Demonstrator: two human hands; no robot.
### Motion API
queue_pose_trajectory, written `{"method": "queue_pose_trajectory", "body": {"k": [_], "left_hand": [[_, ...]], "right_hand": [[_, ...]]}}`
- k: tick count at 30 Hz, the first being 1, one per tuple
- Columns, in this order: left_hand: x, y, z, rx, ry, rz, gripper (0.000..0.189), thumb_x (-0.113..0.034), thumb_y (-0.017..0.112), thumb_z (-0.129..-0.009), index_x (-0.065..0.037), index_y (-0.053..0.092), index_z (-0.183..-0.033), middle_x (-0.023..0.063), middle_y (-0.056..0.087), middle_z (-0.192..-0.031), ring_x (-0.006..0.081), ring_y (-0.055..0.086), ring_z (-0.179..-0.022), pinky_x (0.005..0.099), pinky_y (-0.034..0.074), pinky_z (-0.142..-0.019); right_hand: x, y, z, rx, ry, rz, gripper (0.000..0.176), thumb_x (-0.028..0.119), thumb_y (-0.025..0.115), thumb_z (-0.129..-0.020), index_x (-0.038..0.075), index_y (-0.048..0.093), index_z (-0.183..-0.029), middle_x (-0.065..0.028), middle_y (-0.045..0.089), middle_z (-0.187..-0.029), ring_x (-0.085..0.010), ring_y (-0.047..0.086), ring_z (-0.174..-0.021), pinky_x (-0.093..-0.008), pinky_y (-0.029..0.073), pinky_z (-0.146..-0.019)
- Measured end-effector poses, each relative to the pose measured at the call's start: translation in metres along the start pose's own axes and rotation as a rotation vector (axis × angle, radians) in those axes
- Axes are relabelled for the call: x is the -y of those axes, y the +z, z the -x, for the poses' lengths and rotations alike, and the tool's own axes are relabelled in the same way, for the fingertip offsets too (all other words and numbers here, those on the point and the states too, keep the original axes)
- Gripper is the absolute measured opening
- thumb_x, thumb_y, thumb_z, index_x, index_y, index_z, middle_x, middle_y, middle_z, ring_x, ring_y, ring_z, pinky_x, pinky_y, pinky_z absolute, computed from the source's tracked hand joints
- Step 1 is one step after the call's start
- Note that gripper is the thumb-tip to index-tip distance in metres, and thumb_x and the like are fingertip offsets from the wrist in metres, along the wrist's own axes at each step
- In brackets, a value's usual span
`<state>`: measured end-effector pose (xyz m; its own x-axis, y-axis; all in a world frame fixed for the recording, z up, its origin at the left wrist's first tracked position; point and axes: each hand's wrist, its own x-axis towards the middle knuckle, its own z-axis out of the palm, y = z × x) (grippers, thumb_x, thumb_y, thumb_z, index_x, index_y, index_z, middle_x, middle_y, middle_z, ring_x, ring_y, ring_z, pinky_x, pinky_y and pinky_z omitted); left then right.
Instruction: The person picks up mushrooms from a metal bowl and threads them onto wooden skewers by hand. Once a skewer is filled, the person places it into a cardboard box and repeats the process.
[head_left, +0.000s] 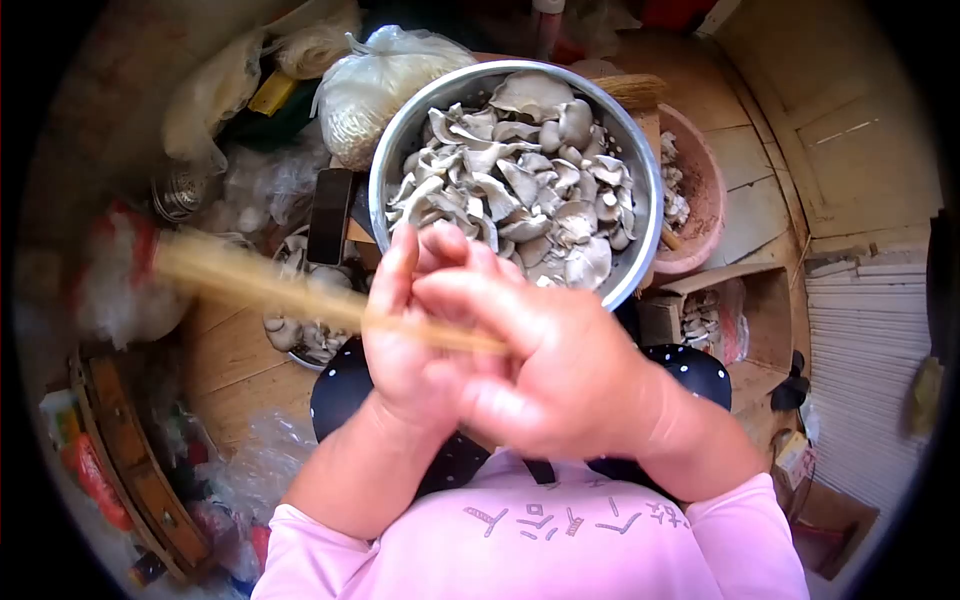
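Blurred by motion, a long, thin, pale-yellow bundle of what look like bamboo skewers (260,285) is pressed between my palms and sticks out to the left. My left hand (400,350) is under and beside it, fingers pointing up. Across it lies my right hand (540,350), its fingers over the left palm and hiding the bundle's right end. Just beyond my fingertips, a metal basin (650,215) is heaped with grey oyster mushrooms (520,180).
A tied plastic bag of white pieces (375,95) stands left of the basin, near a dark phone (330,215). A pink tub (705,190) and a cardboard box (765,345) with mushrooms are on the right. More mushrooms (320,340) lie at the left. Plastic bags (260,465) litter the lower left.
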<state>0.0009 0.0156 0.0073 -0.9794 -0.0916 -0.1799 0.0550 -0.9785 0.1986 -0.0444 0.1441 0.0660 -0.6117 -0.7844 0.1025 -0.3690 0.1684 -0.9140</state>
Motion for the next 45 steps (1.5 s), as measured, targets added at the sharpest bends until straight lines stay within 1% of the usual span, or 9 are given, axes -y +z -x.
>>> {"method": "queue_pose_trajectory", "body": {"k": [2, 9, 15, 25, 33, 35, 36, 39, 45], "left_hand": [[-0.002, 0.017, 0.001, -0.245, 0.069, -0.151, 0.031, -0.034, 0.045, -0.101, -0.009, 0.059, -0.089, 0.0074, 0.063, -0.079, 0.0219, 0.062, -0.073, 0.0373, 0.053, -0.071], [-0.036, 0.009, -0.017, -0.162, 0.225, -0.569, 0.023, -0.027, 0.048, -0.101, -0.009, 0.058, -0.091, 0.0033, 0.060, -0.079, 0.0172, 0.057, -0.072, 0.0344, 0.051, -0.072], [-0.039, 0.007, -0.039, -0.112, 0.080, -1.546, 0.014, -0.017, 0.066, -0.090, -0.005, 0.065, -0.097, 0.0001, 0.064, -0.082, 0.0077, 0.056, -0.069, 0.0222, 0.045, -0.067], [-0.020, -0.002, -0.062, -0.120, -0.020, -2.094, 0.023, -0.010, 0.067, -0.085, 0.001, 0.067, -0.105, 0.0093, 0.071, -0.093, 0.0151, 0.066, -0.083, 0.0287, 0.052, -0.076], [-0.028, -0.012, -0.081, -0.205, 0.172, -2.221, 0.023, -0.008, 0.065, -0.081, -0.001, 0.068, -0.103, 0.0131, 0.070, -0.093, 0.0217, 0.067, -0.083, 0.0311, 0.052, -0.077], [-0.032, -0.025, -0.089, -0.055, 0.396, -2.369, 0.022, -0.006, 0.065, -0.080, -0.003, 0.069, -0.101, 0.0126, 0.068, -0.094, 0.0243, 0.066, -0.084, 0.0329, 0.052, -0.078], [-0.029, -0.028, -0.091, -0.023, 0.420, -2.390, 0.023, -0.008, 0.065, -0.078, -0.007, 0.071, -0.100, 0.0133, 0.067, -0.094, 0.0330, 0.062, -0.094, 0.0417, 0.050, -0.084], [-0.017, -0.036, -0.096, 0.041, 0.485, -2.511, 0.030, -0.007, 0.063, -0.079, -0.012, 0.069, -0.108, 0.0128, 0.064, -0.099, 0.0339, 0.057, -0.101, 0.0423, 0.048, -0.088], [-0.004, -0.034, -0.101, -0.075, 0.388, -2.709, 0.029, -0.009, 0.059, -0.082, -0.014, 0.068, -0.109, 0.0127, 0.060, -0.106, 0.0326, 0.056, -0.103, 0.0439, 0.048, -0.089]], "right_hand": [[-0.003, -0.015, 0.007, 0.003, 0.131, -0.344, 0.039, 0.012, 0.067, -0.089, -0.002, 0.057, -0.123, 0.0073, 0.047, -0.065, -0.0008, 0.042, -0.060, -0.0193, 0.036, -0.053], [-0.038, -0.049, 0.033, -0.238, 0.331, -0.428, 0.037, 0.028, 0.062, -0.094, -0.003, 0.061, -0.114, 0.0016, 0.059, -0.081, -0.0055, 0.053, -0.071, -0.0218, 0.045, -0.063], [-0.046, -0.065, 0.048, -0.288, 0.420, -0.479, 0.032, 0.023, 0.052, -0.099, -0.001, 0.061, -0.116, 0.0046, 0.053, -0.070, -0.0003, 0.040, -0.053, -0.0160, 0.032, -0.048], [-0.053, -0.070, 0.051, -0.237, 0.440, -0.436, 0.026, 0.018, 0.052, -0.095, 0.000, 0.065, -0.109, 0.0026, 0.056, -0.073, -0.0036, 0.047, -0.062, -0.0197, 0.039, -0.056], [-0.055, -0.072, 0.046, -0.254, 0.399, -0.381, 0.024, 0.014, 0.052, -0.097, 0.001, 0.065, -0.112, 0.0041, 0.054, -0.071, -0.0015, 0.044, -0.056, -0.0155, 0.036, -0.052], [-0.053, -0.074, 0.047, -0.249, 0.419, -0.371, 0.024, 0.016, 0.054, -0.094, 0.000, 0.067, -0.106, 0.0021, 0.058, -0.074, -0.0061, 0.051, -0.067, -0.0226, 0.044, -0.062], [-0.053, -0.074, 0.047, -0.251, 0.418, -0.370, 0.024, 0.016, 0.054, -0.094, 0.000, 0.067, -0.106, 0.0021, 0.058, -0.074, -0.0061, 0.051, -0.067, -0.0226, 0.044, -0.062], [-0.052, -0.073, 0.048, -0.256, 0.422, -0.381, 0.024, 0.016, 0.054, -0.094, 0.000, 0.067, -0.105, 0.0021, 0.058, -0.074, -0.0061, 0.051, -0.067, -0.0229, 0.044, -0.062], [-0.052, -0.073, 0.050, -0.253, 0.411, -0.372, 0.025, 0.014, 0.052, -0.096, 0.001, 0.066, -0.112, 0.0040, 0.055, -0.072, -0.0012, 0.044, -0.056, -0.0153, 0.037, -0.053]]}}
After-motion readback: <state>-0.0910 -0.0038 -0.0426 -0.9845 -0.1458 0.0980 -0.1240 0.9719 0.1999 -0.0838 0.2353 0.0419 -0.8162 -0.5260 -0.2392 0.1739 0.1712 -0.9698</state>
